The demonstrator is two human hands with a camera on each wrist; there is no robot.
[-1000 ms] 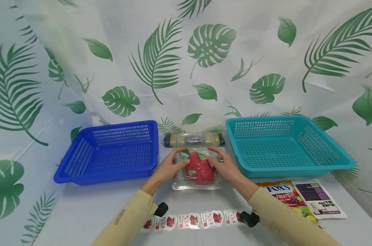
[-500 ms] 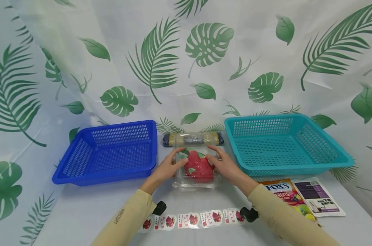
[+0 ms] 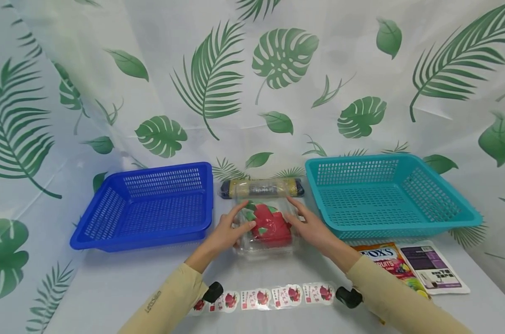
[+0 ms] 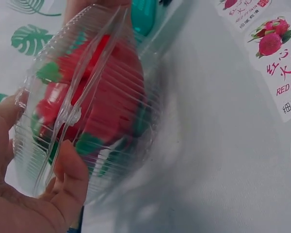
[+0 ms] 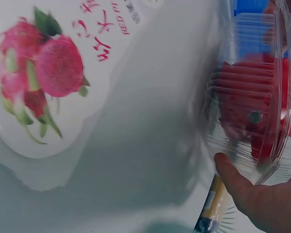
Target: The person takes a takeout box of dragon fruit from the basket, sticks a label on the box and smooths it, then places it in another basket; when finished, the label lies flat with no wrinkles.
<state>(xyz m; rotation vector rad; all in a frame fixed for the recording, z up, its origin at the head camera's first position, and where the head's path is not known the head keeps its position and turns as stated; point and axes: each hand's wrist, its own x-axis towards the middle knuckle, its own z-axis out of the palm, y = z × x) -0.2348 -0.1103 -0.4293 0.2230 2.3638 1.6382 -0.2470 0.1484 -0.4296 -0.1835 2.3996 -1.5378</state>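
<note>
A clear plastic clamshell box sits between both hands, with a red dragon fruit with green scales inside. In the left wrist view, the lid and base rims lie together. My left hand grips the box's left side, the thumb at the rim. On the opposite side, my right hand holds the box, one finger by the ribbed wall in the right wrist view. The box shows tilted in both wrist views. In front lies a strip of dragon fruit stickers.
A blue basket stands at the left and a teal basket at the right. Behind the box lies a plastic-wrapped yellow roll with dark ends. A Fox's candy bag and a purple-and-white pouch lie near the right forearm.
The box has tilted slightly between the hands and its front edge is now blurred. The dragon fruit's visible side has turned a little. Both forearms have spread slightly apart.
</note>
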